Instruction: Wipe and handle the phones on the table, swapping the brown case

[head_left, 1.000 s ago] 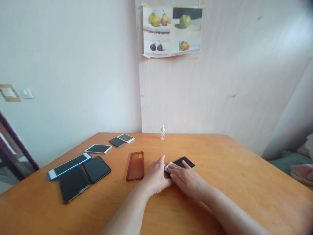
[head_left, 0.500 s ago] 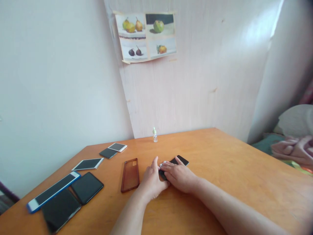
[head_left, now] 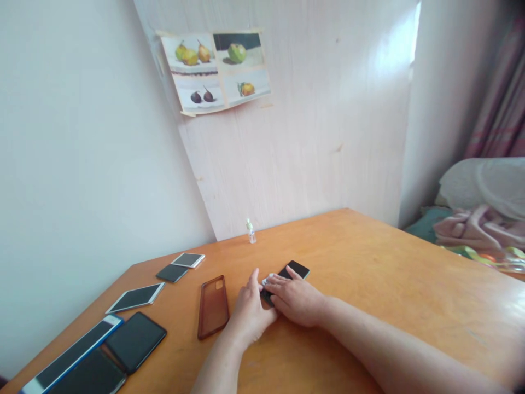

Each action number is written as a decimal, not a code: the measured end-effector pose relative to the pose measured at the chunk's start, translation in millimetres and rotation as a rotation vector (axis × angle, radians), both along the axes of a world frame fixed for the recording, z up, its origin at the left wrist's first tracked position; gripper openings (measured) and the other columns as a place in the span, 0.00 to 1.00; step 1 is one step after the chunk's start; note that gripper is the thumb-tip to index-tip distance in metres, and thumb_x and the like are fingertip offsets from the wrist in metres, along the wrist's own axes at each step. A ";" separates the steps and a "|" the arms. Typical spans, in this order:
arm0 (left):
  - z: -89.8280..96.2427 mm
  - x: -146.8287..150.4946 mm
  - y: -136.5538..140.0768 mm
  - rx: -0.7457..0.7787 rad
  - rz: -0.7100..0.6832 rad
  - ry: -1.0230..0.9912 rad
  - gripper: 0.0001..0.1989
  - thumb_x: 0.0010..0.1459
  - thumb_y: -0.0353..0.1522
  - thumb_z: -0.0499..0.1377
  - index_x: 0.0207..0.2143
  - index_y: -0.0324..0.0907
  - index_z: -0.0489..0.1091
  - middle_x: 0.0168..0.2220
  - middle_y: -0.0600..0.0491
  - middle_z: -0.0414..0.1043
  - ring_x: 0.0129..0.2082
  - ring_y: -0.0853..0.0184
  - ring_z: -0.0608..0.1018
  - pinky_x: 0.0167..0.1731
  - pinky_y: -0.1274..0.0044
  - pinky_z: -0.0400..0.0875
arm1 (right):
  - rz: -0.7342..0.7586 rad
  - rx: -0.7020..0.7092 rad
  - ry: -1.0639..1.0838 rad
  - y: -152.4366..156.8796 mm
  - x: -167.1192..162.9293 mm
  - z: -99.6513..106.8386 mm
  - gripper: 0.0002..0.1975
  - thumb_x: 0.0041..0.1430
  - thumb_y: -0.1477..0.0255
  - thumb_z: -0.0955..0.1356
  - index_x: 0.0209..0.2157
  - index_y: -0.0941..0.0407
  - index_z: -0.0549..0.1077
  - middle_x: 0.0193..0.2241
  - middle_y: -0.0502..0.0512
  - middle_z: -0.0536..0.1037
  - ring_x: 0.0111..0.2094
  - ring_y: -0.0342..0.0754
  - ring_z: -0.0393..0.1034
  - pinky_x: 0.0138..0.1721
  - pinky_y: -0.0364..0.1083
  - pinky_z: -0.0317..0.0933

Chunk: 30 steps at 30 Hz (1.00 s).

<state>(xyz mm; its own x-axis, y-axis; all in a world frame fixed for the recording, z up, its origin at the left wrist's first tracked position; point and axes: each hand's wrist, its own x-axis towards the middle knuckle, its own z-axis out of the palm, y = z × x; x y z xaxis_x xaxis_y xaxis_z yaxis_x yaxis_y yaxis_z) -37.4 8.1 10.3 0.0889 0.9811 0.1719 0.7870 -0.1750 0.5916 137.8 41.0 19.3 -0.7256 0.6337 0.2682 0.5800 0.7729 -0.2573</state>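
Note:
A black-screened smartphone (head_left: 298,268) lies flat on the wooden table, tilted away to the right. My left hand (head_left: 251,309) braces its near left end between the thumb and fingers. Across the screen, my right hand (head_left: 294,295) presses a small crumpled white wipe (head_left: 268,278) under its fingertips. Both hands cover much of the phone's lower part. Just left of my left hand lies a translucent brown phone case (head_left: 214,306), with its camera cutout at the far end.
A small clear pump bottle (head_left: 251,232) stands near the back edge, by the wall. Several phones and tablets lie along the left side, among them a white phone (head_left: 135,297), a blue-cased one (head_left: 76,350) and a black tablet (head_left: 137,340). Bedding (head_left: 476,227) lies beyond the right edge.
The view has turned to the right, so the table items sit further left in the picture. My hands keep about the same place on the phone, with a slight shift of the right fingers.

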 end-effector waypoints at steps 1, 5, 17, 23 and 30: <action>-0.3 -0.2 0.0 -0.003 0.003 0.004 0.52 0.46 0.36 0.63 0.67 0.35 0.39 0.51 0.42 0.69 0.53 0.56 0.70 0.54 0.71 0.61 | -0.053 -0.017 -0.001 5.7 2.5 -0.3 0.23 0.67 0.69 0.54 0.61 0.54 0.63 0.61 0.61 0.65 0.63 0.55 0.56 0.63 0.65 0.38; -0.4 -0.9 0.0 -0.009 0.013 0.005 0.53 0.45 0.37 0.64 0.67 0.37 0.38 0.50 0.44 0.70 0.52 0.57 0.71 0.54 0.71 0.61 | -0.365 -0.071 -0.030 31.8 17.8 -3.3 0.24 0.66 0.69 0.55 0.62 0.56 0.61 0.62 0.62 0.63 0.64 0.56 0.52 0.63 0.67 0.32; 1.5 0.0 0.2 -0.010 0.006 0.012 0.51 0.45 0.38 0.63 0.67 0.35 0.41 0.49 0.43 0.70 0.51 0.57 0.71 0.53 0.72 0.61 | -0.223 -0.017 -0.018 20.1 8.3 -4.7 0.23 0.66 0.69 0.55 0.60 0.54 0.63 0.60 0.61 0.66 0.62 0.55 0.56 0.63 0.65 0.36; 0.4 -0.7 0.8 -0.011 0.010 0.031 0.52 0.45 0.38 0.64 0.67 0.37 0.39 0.50 0.44 0.70 0.52 0.57 0.71 0.53 0.72 0.61 | -0.275 0.006 -0.042 20.7 15.6 -3.4 0.23 0.65 0.70 0.56 0.59 0.59 0.64 0.59 0.65 0.67 0.63 0.56 0.55 0.63 0.62 0.39; 1.6 -0.4 0.2 -0.025 0.000 0.027 0.51 0.46 0.37 0.63 0.67 0.35 0.40 0.53 0.42 0.69 0.54 0.57 0.70 0.55 0.72 0.60 | -0.060 0.018 -0.021 5.8 3.8 -3.0 0.23 0.66 0.69 0.55 0.59 0.56 0.64 0.59 0.63 0.68 0.62 0.56 0.57 0.62 0.63 0.44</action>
